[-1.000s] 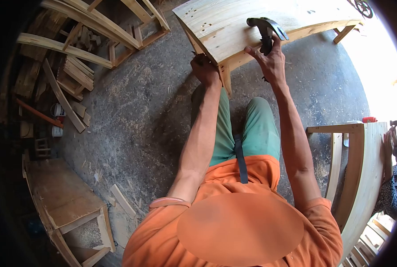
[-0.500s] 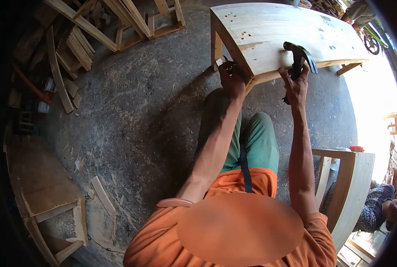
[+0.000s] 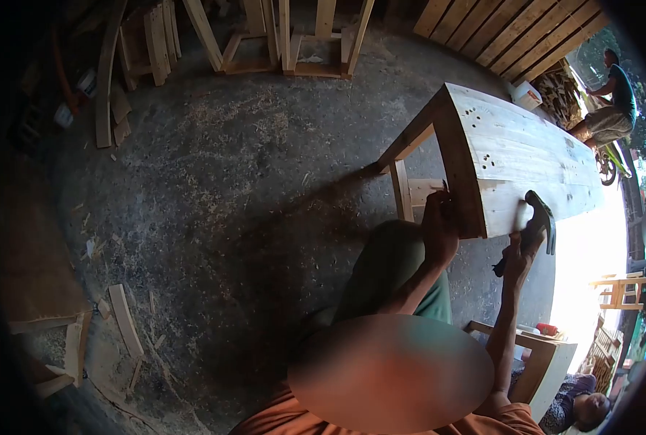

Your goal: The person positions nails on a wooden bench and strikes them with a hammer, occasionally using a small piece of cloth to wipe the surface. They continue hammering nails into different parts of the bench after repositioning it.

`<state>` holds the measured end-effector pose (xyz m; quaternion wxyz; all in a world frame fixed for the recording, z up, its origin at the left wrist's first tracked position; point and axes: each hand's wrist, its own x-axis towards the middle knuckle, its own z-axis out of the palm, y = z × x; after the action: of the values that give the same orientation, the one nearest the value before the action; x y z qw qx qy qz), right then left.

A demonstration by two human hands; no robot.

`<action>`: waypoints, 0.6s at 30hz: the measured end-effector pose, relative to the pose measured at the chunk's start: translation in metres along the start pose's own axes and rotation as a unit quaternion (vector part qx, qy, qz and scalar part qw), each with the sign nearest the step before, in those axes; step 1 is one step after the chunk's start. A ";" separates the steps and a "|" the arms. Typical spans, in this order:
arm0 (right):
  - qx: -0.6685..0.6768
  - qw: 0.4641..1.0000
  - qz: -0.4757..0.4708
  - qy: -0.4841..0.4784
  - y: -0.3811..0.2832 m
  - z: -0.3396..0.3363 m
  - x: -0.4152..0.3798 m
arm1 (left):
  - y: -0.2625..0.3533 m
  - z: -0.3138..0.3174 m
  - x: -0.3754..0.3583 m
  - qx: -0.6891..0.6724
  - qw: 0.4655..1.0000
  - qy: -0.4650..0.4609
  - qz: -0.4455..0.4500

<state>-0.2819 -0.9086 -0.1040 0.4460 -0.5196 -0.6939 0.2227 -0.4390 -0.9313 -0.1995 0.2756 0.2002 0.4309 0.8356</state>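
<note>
My right hand (image 3: 523, 255) is wrapped around a claw hammer (image 3: 539, 210), whose dark head is raised over the near edge of a pale wooden table (image 3: 533, 145). Below the grip, the end of the dark handle sticks out. Close to the table's end board (image 3: 462, 181) is my left hand (image 3: 440, 226), its fingers closed. Something small and dark pokes up from the fingertips, too small to make out. Several dark round spots or holes mark the tabletop. My knee is bent below the table.
Wooden frames (image 3: 319, 69) stand along the far side. Wood offcuts (image 3: 125, 319) lie on the concrete floor at left. At lower right is another wooden piece (image 3: 544, 370), with a person (image 3: 576, 399) beside it. A second person (image 3: 613, 109) is at the upper right.
My view has swung, so the table appears lower and further right, and the wall planks and upper-right person have come into sight. The hammer remains in my right hand beside the table.
</note>
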 end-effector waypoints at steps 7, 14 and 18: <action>-0.020 1.000 0.006 0.014 0.000 0.003 0.001 | 0.012 -0.009 0.006 -0.023 0.999 -0.037 -0.031; 0.019 1.000 0.017 -0.013 0.010 -0.003 -0.001 | 0.079 -0.028 0.032 0.086 0.994 -0.057 0.031; 0.044 0.999 0.013 -0.005 -0.002 0.002 -0.002 | 0.109 -0.021 0.045 0.102 0.968 -0.201 0.109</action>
<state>-0.2842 -0.9105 -0.1038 0.4623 -0.5076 -0.6784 0.2615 -0.5168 -0.9675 -0.1163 0.2424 0.4370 0.4255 0.7545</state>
